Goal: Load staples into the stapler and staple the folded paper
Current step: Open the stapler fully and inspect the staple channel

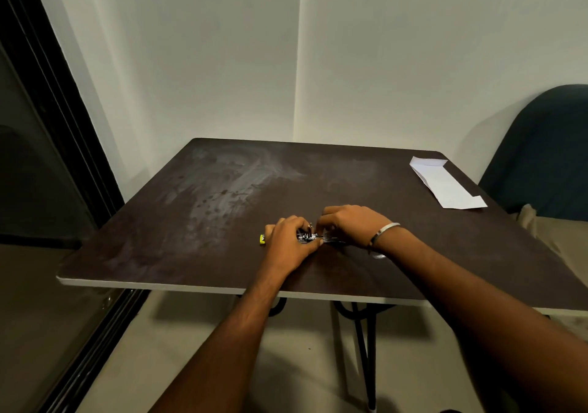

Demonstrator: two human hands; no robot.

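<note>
Both hands, left hand and right hand, grip the stapler, lying left-right.

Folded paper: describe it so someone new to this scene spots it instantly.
Start from the dark brown table and go to its far right corner, next to the dark chair. The folded paper lies flat there, a long white strip angled along the edge. It is the only white thing on the table, well apart from both hands and the stapler.

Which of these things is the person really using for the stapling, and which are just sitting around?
In use: stapler, held by left hand and right hand; small yellow box, perhaps staples; folded paper, waiting.

Just there: table, dark chair, bracelet.
</note>
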